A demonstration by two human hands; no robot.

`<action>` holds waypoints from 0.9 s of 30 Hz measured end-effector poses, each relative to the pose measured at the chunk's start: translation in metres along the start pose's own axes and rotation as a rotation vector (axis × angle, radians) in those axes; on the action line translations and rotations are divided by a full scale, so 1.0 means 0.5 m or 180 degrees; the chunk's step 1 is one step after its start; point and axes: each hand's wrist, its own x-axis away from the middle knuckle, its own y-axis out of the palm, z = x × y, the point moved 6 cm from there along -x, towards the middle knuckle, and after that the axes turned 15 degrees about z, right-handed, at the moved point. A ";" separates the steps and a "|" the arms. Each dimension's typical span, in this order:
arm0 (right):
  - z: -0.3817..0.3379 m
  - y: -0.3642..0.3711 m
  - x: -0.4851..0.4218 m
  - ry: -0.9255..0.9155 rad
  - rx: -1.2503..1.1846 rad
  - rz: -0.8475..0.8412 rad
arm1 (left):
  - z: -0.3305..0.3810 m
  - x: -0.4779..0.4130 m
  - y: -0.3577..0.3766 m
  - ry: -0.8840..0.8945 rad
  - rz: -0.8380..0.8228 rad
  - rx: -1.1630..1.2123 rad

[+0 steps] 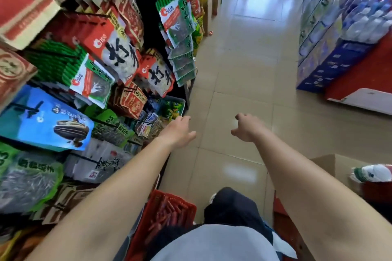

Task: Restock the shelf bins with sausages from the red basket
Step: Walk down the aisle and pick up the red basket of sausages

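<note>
The red basket (186, 207) stands on the floor below me, beside my leg, with several red sausages (167, 211) lying in it. Both my arms stretch forward over the aisle. My left hand (180, 131) hovers near the shelf's front edge with loose fingers and holds nothing. My right hand (247, 127) hangs over the floor tiles, its fingers loosely curled and empty. A clear shelf bin (180, 101) with green packets sits just beyond my left hand.
Hanging snack bags (118, 53) fill the shelf on the left. Bottled water packs (369, 19) and blue crates (331, 65) line the right side. A cardboard box (331, 167) with a bottle (373, 172) stands at my right. A tiled aisle (244, 70) runs ahead.
</note>
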 end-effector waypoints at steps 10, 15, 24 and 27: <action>-0.374 0.042 -0.173 -0.1918 0.0868 -0.0373 | -0.249 0.028 0.025 -0.1590 0.0179 0.0465; -0.520 0.118 -0.153 -0.3018 0.1384 -0.0937 | -0.312 0.127 0.092 -0.2709 0.0391 0.0869; -0.574 0.240 0.048 -0.4017 0.1989 -0.1335 | -0.277 0.378 0.155 -0.3795 0.0676 0.1438; -0.567 0.283 0.140 -0.4198 0.2126 -0.1352 | -0.287 0.476 0.191 -0.3975 0.0742 0.1435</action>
